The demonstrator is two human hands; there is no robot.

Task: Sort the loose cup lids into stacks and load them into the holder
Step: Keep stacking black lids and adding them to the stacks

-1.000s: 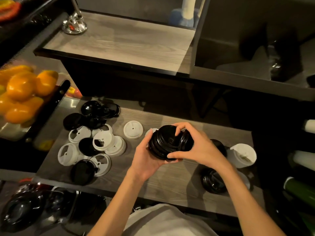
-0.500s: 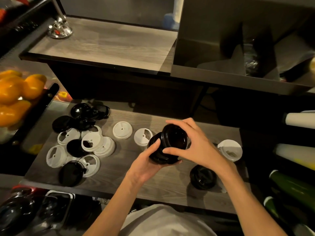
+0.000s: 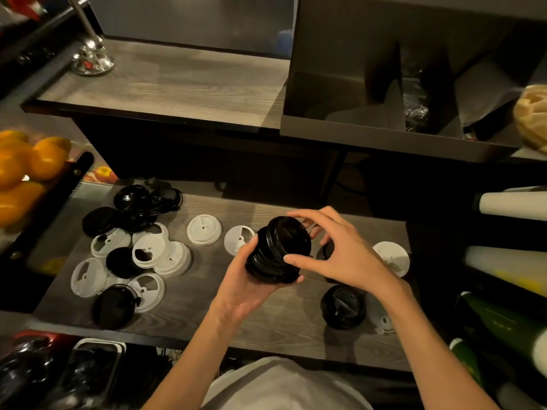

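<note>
Above the tabletop's (image 3: 192, 309) middle, the left hand (image 3: 245, 288) cups a stack of black lids (image 3: 276, 253) — fingers curled round it; the right hand (image 3: 340, 253) pinches its top rim. Loose lids (image 3: 148, 253) litter the left end.

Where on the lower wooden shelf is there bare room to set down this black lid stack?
Bare wood lies at the front edge, between the mixed pile of black and white plastic lids and the lone black lid stack. The shelf's left end is crowded. The upper wooden shelf is bare too.
</note>
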